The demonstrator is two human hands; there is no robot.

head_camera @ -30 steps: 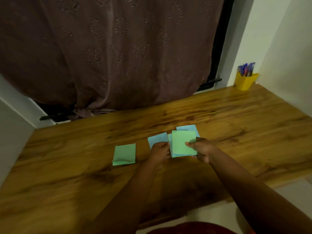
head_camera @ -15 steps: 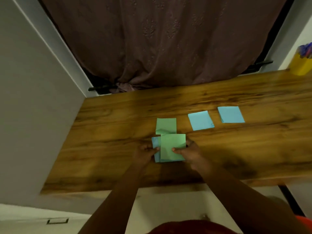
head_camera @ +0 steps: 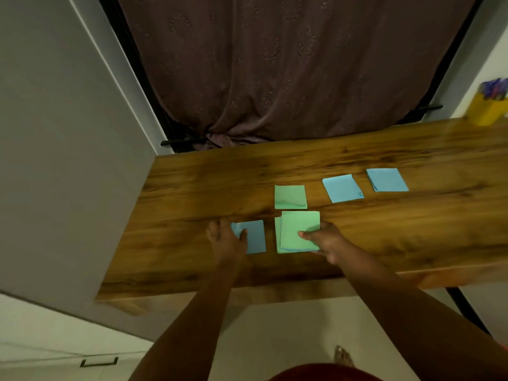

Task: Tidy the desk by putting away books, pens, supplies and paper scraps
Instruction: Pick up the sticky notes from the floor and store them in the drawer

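Green paper fills the middle of the frame: our right hand (head_camera: 327, 240) pinches the green stack (head_camera: 298, 232) at its lower right corner, thumb on top and fingers underneath, so that grip is clamped on the stack. The stack sits low over the wooden table (head_camera: 412, 229), its sheets slightly fanned at the left edge. Just left of it, our left hand (head_camera: 224, 239) presses a single blue sheet (head_camera: 254, 237) flat against the table, thumb lying on the sheet's left part and fingers curled around its left edge; that grip is closed onto the sheet. The blue sheet and the green stack lie near each other but apart.

Directly above the stack lies a loose green sheet (head_camera: 290, 196), close to it without touching. Further right, two more blue sheets lie apart from each other: the nearer blue sheet (head_camera: 342, 187) and the far blue sheet (head_camera: 387, 179). In the upper right corner stands a yellow pen cup (head_camera: 485, 110) with pens inside.

Half a second ago the blue sheet lay tucked under the green stack, both hands holding one pile; now it is drawn out to the left and the pile is split between our hands.
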